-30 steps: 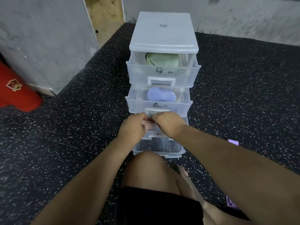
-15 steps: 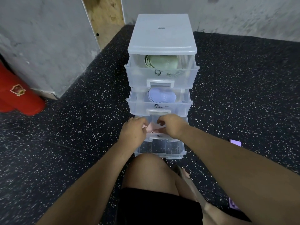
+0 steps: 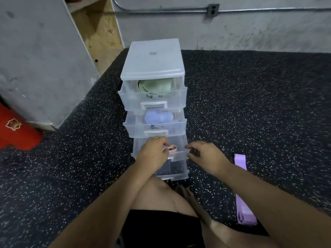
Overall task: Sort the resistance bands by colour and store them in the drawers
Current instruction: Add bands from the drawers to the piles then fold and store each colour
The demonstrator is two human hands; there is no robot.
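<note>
A clear plastic drawer unit (image 3: 154, 59) stands on the speckled floor. Its top drawer (image 3: 152, 99) holds rolled green bands (image 3: 155, 85). The second drawer (image 3: 155, 125) holds lilac bands (image 3: 158, 118). The third drawer (image 3: 179, 154) is pulled out, and a rolled pink band (image 3: 172, 148) lies in it. My left hand (image 3: 155, 153) reaches into that drawer and its fingers curl on the pink band. My right hand (image 3: 206, 156) hovers at the drawer's right front corner with fingers loosely bent, holding nothing. A purple band (image 3: 240, 162) lies on the floor to the right.
Another purple band (image 3: 245, 213) lies on the floor by my right forearm. A red object (image 3: 16, 129) sits at the left by a grey wall. My bent knee (image 3: 161, 194) is just in front of the drawer unit's lowest drawer (image 3: 172, 171).
My right hand has let go of the pink band and moved right, out of the third drawer. The left hand stays on the band. The camera has tilted up.
</note>
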